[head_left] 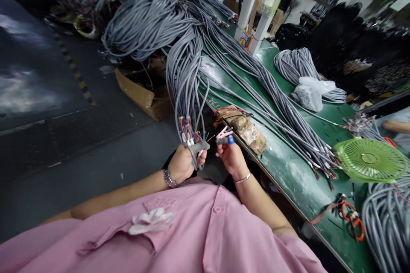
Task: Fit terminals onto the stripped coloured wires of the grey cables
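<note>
My left hand (182, 163), with a watch at the wrist, is closed around the ends of a bunch of grey cables (188, 76). Stripped coloured wires (187, 130) fan out above its fingers, and grey wrapping covers the thumb. Just to the right, my right hand (231, 157) pinches a small pink clip-like tool (224, 133) whose exact kind I cannot make out. Blue tape wraps one of that hand's fingertips. A narrow gap separates the tool from the wires. The cable bunch hangs over the table edge from a large heap (141, 17).
A taped wooden block (246, 130) lies at the edge of the green table (282, 179). Long cables (269, 81) cross the tabletop. A green fan (368, 160), orange-handled scissors (352, 217) and another cable coil (389, 226) are at right. A cardboard box (141, 94) stands on the floor.
</note>
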